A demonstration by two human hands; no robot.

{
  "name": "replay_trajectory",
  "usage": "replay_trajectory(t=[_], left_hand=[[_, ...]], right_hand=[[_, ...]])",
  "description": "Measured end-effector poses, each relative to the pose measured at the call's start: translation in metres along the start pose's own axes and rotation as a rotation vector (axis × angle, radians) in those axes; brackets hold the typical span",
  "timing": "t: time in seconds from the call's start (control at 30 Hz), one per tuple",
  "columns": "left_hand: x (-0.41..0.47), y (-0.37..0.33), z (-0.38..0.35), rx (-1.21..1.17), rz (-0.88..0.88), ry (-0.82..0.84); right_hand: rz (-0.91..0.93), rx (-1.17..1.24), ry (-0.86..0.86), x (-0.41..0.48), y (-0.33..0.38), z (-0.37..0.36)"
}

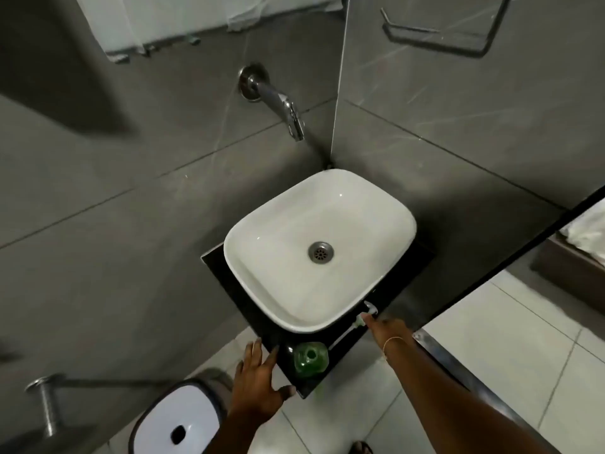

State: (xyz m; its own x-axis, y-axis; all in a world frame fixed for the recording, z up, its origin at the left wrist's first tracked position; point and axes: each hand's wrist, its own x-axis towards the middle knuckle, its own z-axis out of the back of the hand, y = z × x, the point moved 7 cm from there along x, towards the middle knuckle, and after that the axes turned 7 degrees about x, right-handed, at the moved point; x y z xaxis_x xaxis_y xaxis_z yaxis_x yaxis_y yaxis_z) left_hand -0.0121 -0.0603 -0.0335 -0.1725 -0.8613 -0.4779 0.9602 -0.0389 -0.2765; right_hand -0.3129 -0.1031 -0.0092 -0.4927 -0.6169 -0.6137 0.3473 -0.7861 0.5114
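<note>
A white basin (235,257) sits on a small black counter (226,276) in a grey tiled corner. A green bottle (311,355) with an open neck stands on the counter's front edge. To its right lies a white pump head (371,308), whose thin tube slants back toward the bottle. My right hand (388,332) reaches in from the lower right, and its gathered fingertips pinch the pump at its collar. My left hand (258,381) hovers at the counter's front left corner with fingers spread, thumb at the edge, holding nothing.
A chrome tap (288,113) juts from the wall above the basin. A white-lidded bin (176,421) stands on the floor at lower left, beside a metal wall bar (45,407). A metal holder (435,37) hangs on the right wall. A doorway opens at right.
</note>
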Motion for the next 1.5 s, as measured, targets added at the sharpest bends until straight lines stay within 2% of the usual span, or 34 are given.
replay_trajectory(t=[0.13, 0.3, 0.6, 0.7, 0.77, 0.83, 0.9, 1.1, 1.27, 1.5], left_hand=[[0.012, -0.006, -0.002, -0.062, 0.000, -0.036], [0.022, -0.011, -0.010, -0.104, -0.018, -0.086], [0.024, -0.014, -0.010, -0.172, -0.044, -0.205], [0.023, -0.013, -0.009, -0.169, -0.045, -0.218], [0.024, -0.013, -0.009, -0.151, -0.046, -0.220], [0.024, -0.014, -0.010, -0.143, -0.046, -0.213], [0.023, -0.014, -0.009, -0.127, -0.046, -0.216], [0.025, -0.014, -0.009, -0.081, -0.056, -0.205], [0.026, -0.013, -0.009, -0.057, -0.046, -0.209], [0.026, -0.013, -0.010, -0.047, -0.019, -0.197]], right_hand=[[-0.107, 0.139, -0.020, 0.009, 0.000, -0.006], [-0.103, 0.171, -0.040, 0.021, -0.001, -0.014], [-0.198, 0.358, 0.150, 0.043, -0.017, -0.038], [-0.208, 0.499, 0.105, 0.026, -0.019, -0.026], [-0.082, 0.482, -0.059, 0.002, -0.016, -0.005], [0.148, 0.494, -0.213, -0.038, -0.004, 0.016], [0.339, 0.528, -0.257, -0.080, 0.008, 0.026], [0.699, 0.421, -0.367, -0.150, 0.035, 0.027], [0.887, 0.323, -0.397, -0.150, 0.036, 0.001], [0.925, 0.013, -0.318, -0.133, 0.017, -0.057]])
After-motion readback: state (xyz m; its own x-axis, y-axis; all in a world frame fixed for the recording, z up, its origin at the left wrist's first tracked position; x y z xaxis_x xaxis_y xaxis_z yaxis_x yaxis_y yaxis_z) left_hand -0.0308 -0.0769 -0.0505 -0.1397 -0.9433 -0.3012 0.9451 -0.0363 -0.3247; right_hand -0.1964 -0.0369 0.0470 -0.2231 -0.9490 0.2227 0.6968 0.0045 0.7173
